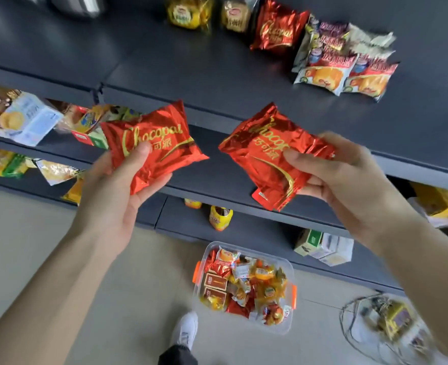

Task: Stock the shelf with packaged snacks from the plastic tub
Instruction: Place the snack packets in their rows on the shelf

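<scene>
Bright, even light; glare on the red foil packs (153, 146); corners blurred and wide-angle stretched

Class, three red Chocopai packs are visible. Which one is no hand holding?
The Chocopai pack lying on the top shelf; the other two are gripped, one in the left hand, one in the right hand.

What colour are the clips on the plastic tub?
Orange clips on the plastic tub, best in the head view.
</scene>
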